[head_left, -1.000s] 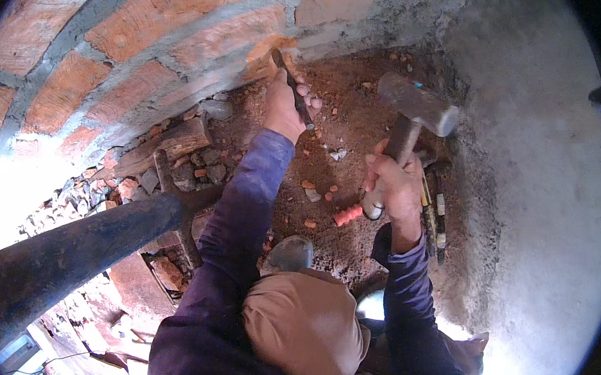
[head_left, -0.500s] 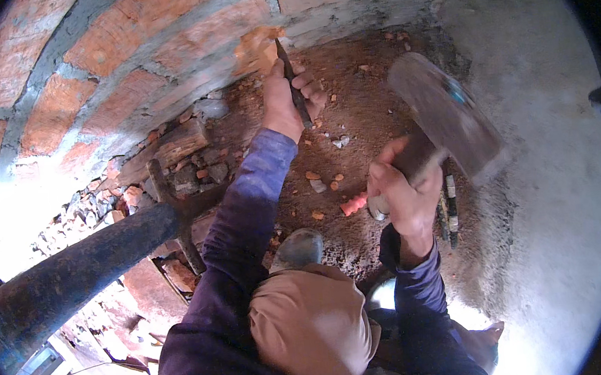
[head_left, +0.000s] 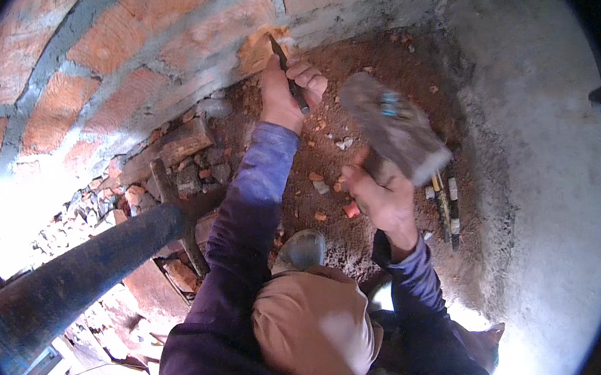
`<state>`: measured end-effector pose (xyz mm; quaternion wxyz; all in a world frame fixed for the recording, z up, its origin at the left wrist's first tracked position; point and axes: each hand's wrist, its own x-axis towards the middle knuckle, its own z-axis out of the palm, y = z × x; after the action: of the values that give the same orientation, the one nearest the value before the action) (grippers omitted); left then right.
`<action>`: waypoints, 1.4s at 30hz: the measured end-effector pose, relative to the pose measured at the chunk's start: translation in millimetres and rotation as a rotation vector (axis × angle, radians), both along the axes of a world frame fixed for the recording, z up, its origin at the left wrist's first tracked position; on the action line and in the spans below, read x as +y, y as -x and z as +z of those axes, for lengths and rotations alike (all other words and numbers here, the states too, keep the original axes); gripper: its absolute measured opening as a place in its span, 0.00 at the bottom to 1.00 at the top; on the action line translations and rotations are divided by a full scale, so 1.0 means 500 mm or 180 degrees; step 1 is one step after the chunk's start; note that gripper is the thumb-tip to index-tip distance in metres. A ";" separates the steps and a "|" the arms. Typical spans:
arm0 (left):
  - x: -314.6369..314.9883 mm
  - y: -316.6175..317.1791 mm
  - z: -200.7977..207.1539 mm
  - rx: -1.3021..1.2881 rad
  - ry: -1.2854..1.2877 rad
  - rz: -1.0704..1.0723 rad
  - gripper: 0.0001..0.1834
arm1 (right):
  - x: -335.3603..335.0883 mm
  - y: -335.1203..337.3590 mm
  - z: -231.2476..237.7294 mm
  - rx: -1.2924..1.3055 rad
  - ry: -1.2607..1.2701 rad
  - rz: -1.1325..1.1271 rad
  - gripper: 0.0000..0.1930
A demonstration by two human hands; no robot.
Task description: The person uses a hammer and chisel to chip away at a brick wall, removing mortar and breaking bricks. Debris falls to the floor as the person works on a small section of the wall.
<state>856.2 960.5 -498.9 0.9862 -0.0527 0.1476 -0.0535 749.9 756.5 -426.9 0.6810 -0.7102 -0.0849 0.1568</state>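
Brick wall (head_left: 213,33), grey plastered wall (head_left: 543,150), earthen floor (head_left: 437,105); glare (head_left: 0,223) at left, probably daylight.

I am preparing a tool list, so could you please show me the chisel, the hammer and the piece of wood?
Chisel (head_left: 293,87): head view, on its dark shaft.
Hammer (head_left: 392,126): head view, on its motion-blurred head.
Piece of wood (head_left: 179,143): head view, on its upper side.

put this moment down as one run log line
left hand: grips chisel, tip at chipped brick | right hand: grips club hammer, head blurred | rubble: along brick wall base
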 end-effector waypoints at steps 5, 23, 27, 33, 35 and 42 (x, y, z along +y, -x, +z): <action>-0.027 -0.022 0.015 0.0521 -0.0343 0.0214 0.24 | -0.008 -0.020 0.007 -0.0740 -0.0012 -0.0099 0.07; -0.050 0.010 0.009 0.1070 -0.1820 0.0362 0.16 | -0.032 -0.062 0.036 0.1066 -0.0482 -0.0424 0.03; -0.053 -0.012 0.016 0.0832 -0.1637 0.0373 0.15 | -0.049 -0.049 0.051 0.0785 -0.0704 -0.0505 0.05; -0.064 -0.072 0.046 0.0899 -0.0902 0.0700 0.14 | -0.131 -0.082 0.158 -0.0444 -0.2325 -0.0835 0.07; -0.069 -0.087 0.053 0.0893 -0.0887 0.0726 0.15 | -0.136 -0.092 0.178 -0.0823 -0.2688 -0.1090 0.08; -0.082 -0.100 0.067 0.1084 -0.1238 0.0918 0.14 | -0.012 -0.035 -0.005 0.1445 -0.1215 -0.0488 0.09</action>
<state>906.1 919.6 -465.4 0.9362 0.1087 0.3095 0.1261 767.2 750.4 -429.6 0.8136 -0.5205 0.0953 0.2409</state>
